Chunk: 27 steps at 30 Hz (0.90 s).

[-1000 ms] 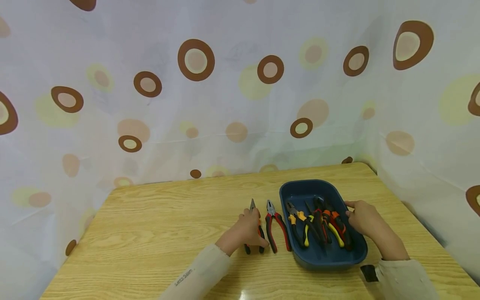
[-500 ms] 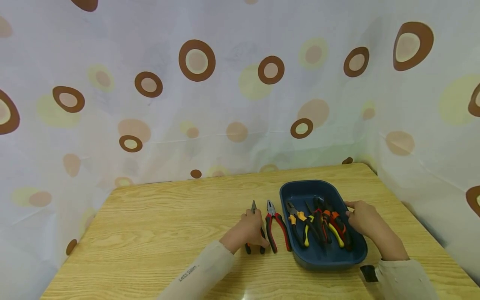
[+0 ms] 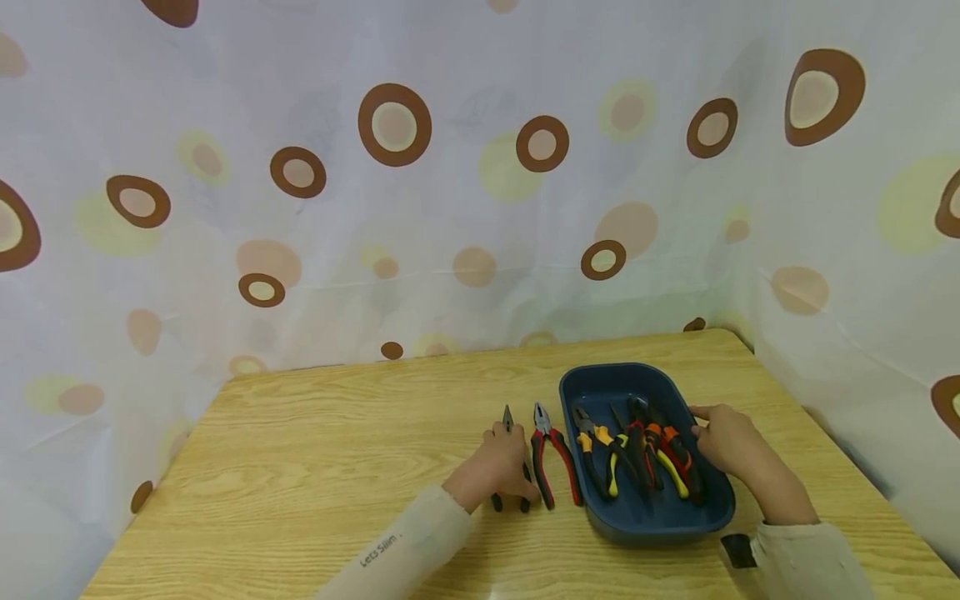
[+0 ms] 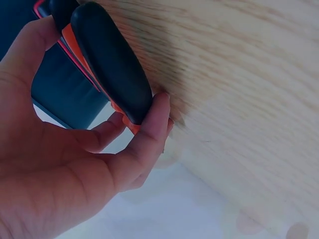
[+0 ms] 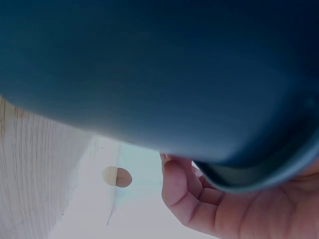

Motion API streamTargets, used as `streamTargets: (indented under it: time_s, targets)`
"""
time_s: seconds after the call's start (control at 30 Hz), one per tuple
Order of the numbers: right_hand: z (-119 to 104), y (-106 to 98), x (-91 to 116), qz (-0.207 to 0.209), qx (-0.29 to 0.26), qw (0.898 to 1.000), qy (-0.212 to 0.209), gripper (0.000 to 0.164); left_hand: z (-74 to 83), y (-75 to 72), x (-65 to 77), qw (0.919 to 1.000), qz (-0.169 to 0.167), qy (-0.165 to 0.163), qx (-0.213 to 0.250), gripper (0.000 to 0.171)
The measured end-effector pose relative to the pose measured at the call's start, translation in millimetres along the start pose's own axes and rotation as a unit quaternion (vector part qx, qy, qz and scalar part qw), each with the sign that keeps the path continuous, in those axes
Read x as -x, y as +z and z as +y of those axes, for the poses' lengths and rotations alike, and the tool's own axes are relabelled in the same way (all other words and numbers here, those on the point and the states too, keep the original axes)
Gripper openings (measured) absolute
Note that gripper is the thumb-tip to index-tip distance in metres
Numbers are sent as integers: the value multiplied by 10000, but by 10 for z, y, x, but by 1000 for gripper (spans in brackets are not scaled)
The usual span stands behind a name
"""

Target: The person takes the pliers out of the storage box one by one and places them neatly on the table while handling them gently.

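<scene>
My left hand (image 3: pixel 501 465) grips a pair of long-nose pliers (image 3: pixel 507 417) on the table, their pointed tip facing away from me. In the left wrist view, thumb and fingers span the black-and-orange handles (image 4: pixel 112 67). Just right of that hand lie combination pliers (image 3: pixel 542 421) with red-and-black handles, spread apart. My right hand (image 3: pixel 729 439) holds the right rim of a dark blue plastic bin (image 3: pixel 615 371); in the right wrist view its fingers (image 5: pixel 177 186) curl against the bin's wall. Several pliers with yellow, orange, red and black handles lie inside the bin.
The wooden table (image 3: pixel 337 450) runs well out to the left of the tools. A patterned curtain (image 3: pixel 450 208) hangs behind the table and along its right side. A black patch (image 3: pixel 738 551) shows beside the right sleeve cuff.
My left hand has shifted slightly right, and the long-nose pliers' tip has moved a little with it. The right hand and the bin keep their places; the view has tilted slightly.
</scene>
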State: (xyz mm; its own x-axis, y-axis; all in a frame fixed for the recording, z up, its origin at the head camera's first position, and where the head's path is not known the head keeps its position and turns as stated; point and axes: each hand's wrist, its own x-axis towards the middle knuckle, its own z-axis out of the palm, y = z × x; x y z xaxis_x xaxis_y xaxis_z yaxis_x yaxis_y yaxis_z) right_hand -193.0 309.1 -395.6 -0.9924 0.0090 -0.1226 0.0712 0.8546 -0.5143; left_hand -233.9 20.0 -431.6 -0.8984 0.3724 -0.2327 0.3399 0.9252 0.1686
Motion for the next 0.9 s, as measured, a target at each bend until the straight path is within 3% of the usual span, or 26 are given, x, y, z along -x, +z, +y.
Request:
streamTargets:
  time_s: [0.37, 0.57, 0.9]
  targets:
    - [16, 7, -7, -3, -117, 9999, -14, 44, 16, -20, 57, 9998, -4, 96, -199, 80]
    - [16, 3, -10, -13, -133, 9999, -45, 45, 26, -24, 93, 9999, -27, 83, -55, 79]
    - [5, -12, -18, -22, -91, 9999, -95, 45, 86, -80, 143, 9998, 149, 97, -116, 71]
